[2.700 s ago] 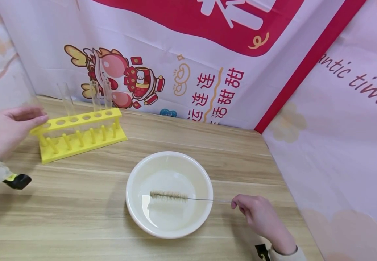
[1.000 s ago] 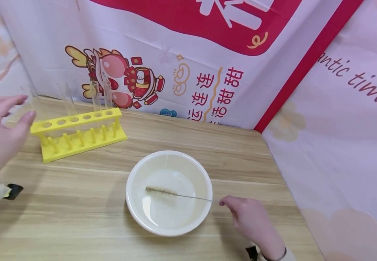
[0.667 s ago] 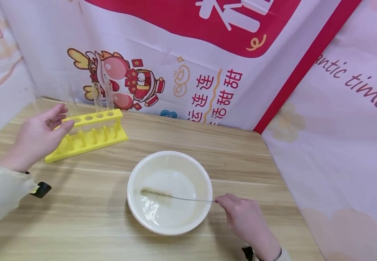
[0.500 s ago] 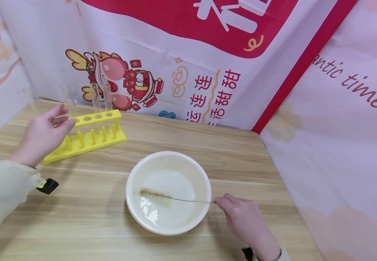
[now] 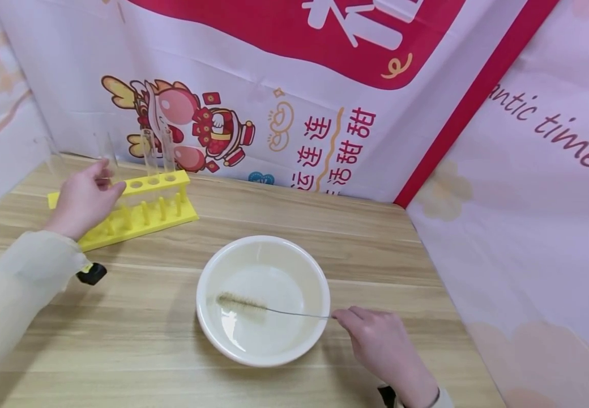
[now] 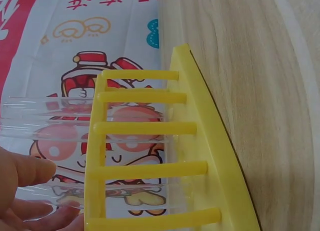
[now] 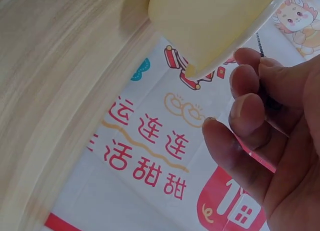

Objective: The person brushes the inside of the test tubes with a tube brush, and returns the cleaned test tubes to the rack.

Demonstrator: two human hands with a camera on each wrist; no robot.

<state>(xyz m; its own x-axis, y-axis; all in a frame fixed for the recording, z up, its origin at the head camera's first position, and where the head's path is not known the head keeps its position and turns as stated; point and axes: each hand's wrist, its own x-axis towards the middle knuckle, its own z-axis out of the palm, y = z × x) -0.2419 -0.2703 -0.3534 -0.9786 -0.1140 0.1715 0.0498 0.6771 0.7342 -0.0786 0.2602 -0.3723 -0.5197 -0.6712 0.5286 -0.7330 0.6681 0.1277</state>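
My left hand point(image 5: 88, 195) is at the yellow test tube rack point(image 5: 136, 228), thumb and fingers spread around a clear test tube point(image 5: 103, 148) that stands in it. In the left wrist view, the thumb point(image 6: 37, 171) is on one side of that tube, with a gap, and the other fingers are behind it. My right hand point(image 5: 378, 340) pinches the thin wire handle of a test tube brush point(image 5: 240, 301) at the right rim of the cream basin point(image 5: 261, 362). The bristles lie low in the basin's water, pointing left.
Two more test tubes point(image 5: 167, 150) stand toward the rack's right end, and another tube point(image 5: 50, 156) at its left end. Patterned cloth point(image 5: 284, 68) walls off the back and right of the wooden table point(image 5: 376, 243).
My left hand has left the rack's left end, drawn back, then moved right to the tube near the rack's middle. My right hand has shifted left, bringing the brush further into the basin.
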